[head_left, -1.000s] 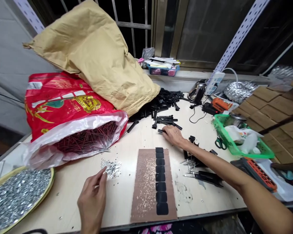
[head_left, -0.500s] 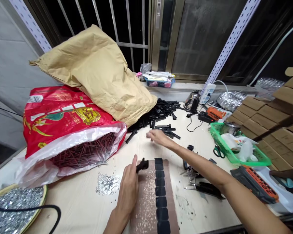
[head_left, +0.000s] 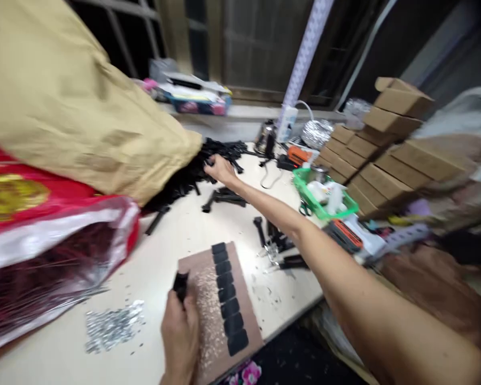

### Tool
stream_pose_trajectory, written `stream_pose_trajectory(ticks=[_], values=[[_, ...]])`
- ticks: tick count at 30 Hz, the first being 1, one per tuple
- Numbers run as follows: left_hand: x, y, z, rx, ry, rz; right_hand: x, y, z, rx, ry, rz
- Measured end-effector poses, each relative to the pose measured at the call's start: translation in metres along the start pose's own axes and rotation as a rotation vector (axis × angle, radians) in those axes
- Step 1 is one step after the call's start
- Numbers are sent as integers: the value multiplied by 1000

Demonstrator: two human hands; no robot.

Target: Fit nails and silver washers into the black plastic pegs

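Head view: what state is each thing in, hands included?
Left hand, closed on a black part.
Right hand, at the black pile; grip unclear.
Red bag, open, rods showing inside.
Silver pieces, loose, spread out.
Brown board, lying flat, flecked.
Black patches, in one row on the board.
Green basket, open-topped, loaded.
Cardboard boxes, stacked.

Left hand (head_left: 180, 326): one
Right hand (head_left: 221, 170): one
Black piece (head_left: 180, 286) in left hand: one
Black pile (head_left: 189, 181): too many pieces to count
Black pads (head_left: 226, 294): seven or eight, edges blurring together
Brown board (head_left: 242, 297): one
Metal bits (head_left: 112, 327): dozens, no exact count
Reddish rods (head_left: 56, 272): uncountable, bunched
Red bag (head_left: 70, 188): one
Kraft sack (head_left: 96, 117): one
Green basket (head_left: 309, 199): one
Blue basket (head_left: 200, 105): one
Scissors (head_left: 304, 208): one pair
Orange-black packs (head_left: 347, 235): two
Cartons (head_left: 387, 179): ten or more, too blurred for exact
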State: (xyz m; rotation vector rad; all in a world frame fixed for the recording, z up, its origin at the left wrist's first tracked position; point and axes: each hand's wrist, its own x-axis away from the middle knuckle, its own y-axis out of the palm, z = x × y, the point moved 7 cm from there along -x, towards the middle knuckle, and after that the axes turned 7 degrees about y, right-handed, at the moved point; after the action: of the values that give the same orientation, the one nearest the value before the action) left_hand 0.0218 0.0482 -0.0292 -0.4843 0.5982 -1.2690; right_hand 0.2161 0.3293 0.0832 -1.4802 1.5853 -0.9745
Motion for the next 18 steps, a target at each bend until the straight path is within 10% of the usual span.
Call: stream_pose_trajectory(ticks=[6, 14, 18], values=[[-5, 8, 5, -90, -37, -68, 65, -82, 102, 76, -91, -96], [0, 2, 6, -49, -57, -22, 265, -109, 226, 217, -37, -535], [0, 2, 6, 5, -56, -17, 309, -118, 259, 221, -131, -500]])
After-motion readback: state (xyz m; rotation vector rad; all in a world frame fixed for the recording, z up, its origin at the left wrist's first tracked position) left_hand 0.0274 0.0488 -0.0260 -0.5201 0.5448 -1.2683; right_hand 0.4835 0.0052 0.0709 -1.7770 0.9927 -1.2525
